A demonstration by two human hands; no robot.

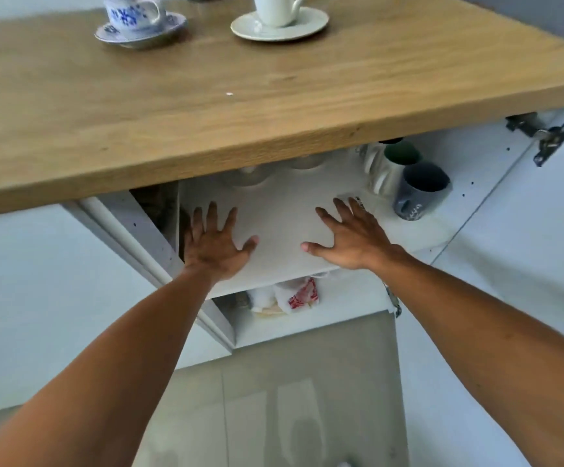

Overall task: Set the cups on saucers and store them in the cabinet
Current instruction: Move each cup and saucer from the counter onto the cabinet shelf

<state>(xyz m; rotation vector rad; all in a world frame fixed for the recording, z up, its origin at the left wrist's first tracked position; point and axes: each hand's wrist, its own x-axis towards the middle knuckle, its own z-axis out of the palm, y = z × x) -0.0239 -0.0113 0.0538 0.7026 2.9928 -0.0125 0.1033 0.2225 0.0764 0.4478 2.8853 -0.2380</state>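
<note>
On the wooden counter (240, 106), toward its far left, a blue cup (132, 11) stood on a blue saucer (140, 32), and to the right of that pair a white cup (277, 10) stood on a white saucer (279, 28); the 2 sets were apart from each other and near the counter's back edge. Under the counter the cabinet (132, 227) was open, with neither cup set inside it. The left hand (215, 244) lay palm down on the left part of the white shelf (280, 230), its fingers straight and spread, holding nothing. Behind it, at the back of the shelf, blurred clear glasses (250, 178) showed just below the counter's edge. Below the shelf's front edge sat a crumpled white bag (299, 294) with red print. The right hand (351, 235) lay flat on the shelf too, fingers splayed and thumb out, gripping nothing. Further right on the same shelf stood 3 mugs close together: a white mug (380, 170), a green mug (400, 155) behind it and a grey mug (419, 190) nearest the front. At the far right a metal hinge (543, 136) joined the cabinet to its open door (526, 247).
</note>
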